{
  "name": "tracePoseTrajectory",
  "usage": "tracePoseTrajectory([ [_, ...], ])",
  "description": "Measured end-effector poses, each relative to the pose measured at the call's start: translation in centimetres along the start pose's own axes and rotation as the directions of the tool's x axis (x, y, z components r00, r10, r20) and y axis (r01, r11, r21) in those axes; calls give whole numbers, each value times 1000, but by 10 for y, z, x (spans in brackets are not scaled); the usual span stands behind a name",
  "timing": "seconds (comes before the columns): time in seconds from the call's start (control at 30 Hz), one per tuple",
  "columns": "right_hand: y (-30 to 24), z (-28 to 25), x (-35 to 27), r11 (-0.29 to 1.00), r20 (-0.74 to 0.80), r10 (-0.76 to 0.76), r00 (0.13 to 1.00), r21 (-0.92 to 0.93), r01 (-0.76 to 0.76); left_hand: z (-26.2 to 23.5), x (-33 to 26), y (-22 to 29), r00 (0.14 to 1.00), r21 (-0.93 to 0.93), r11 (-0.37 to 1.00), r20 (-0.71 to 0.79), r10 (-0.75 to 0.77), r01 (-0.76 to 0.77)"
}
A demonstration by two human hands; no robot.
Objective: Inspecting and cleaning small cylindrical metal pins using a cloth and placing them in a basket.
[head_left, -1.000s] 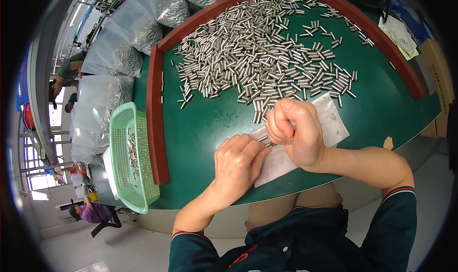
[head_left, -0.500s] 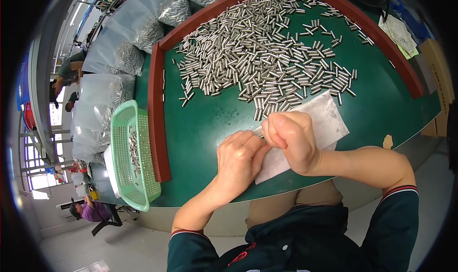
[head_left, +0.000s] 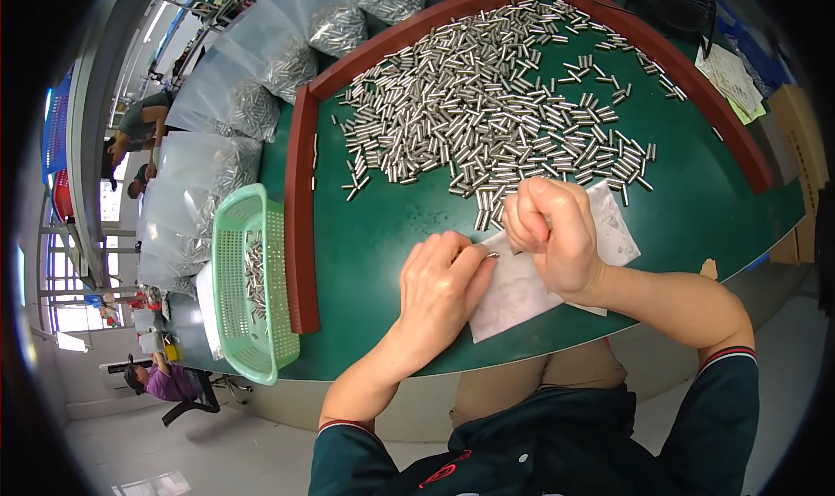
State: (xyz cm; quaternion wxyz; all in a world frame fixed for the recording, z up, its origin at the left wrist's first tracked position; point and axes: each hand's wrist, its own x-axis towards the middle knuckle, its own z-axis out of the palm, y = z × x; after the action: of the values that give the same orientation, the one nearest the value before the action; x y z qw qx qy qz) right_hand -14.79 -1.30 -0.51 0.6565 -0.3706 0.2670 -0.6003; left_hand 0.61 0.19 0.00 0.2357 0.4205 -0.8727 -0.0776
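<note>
My left hand [head_left: 442, 283] is closed, pinching a small metal pin [head_left: 493, 254] whose end pokes out between thumb and forefinger. To its right, my right hand [head_left: 557, 231] is curled like a fist above a smudged white cloth [head_left: 513, 296]; whether it holds anything is hidden by its fingers. The cloth lies on the green tabletop [head_left: 374, 244] near the front edge. Just beyond my hands spreads a large heap of short, shiny metal pins [head_left: 470, 96], with several lined up at its near edge.
A dark red rail [head_left: 302, 218] borders the pins at left, back and right. Left of it stands a green plastic basket [head_left: 280, 313] with some pins inside. Clear bags of pins [head_left: 291, 66] line the far left. A cardboard box [head_left: 798, 131] and papers [head_left: 729, 74] sit at right.
My right hand has drawn away from the left, up and to the right, so a gap now shows between them. The pin's end has come into sight at my left fingertips.
</note>
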Motion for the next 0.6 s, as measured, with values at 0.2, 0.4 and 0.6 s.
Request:
tracePoseTrajectory([
  [0.2, 0, 1, 2, 1000, -38, 21, 999, 10, -21, 4, 6, -3, 996, 35, 996, 37, 79, -81],
  [0.4, -2, 0, 2, 998, -9, 27, 1000, 63, -27, -22, 9, -20, 779, -850, -18, 491, -390, 527],
  [0.6, -2, 0, 1, 996, -5, 40, 999, 80, -39, -19, 4, -34, 769, -816, -352, 563, -304, 459],
])
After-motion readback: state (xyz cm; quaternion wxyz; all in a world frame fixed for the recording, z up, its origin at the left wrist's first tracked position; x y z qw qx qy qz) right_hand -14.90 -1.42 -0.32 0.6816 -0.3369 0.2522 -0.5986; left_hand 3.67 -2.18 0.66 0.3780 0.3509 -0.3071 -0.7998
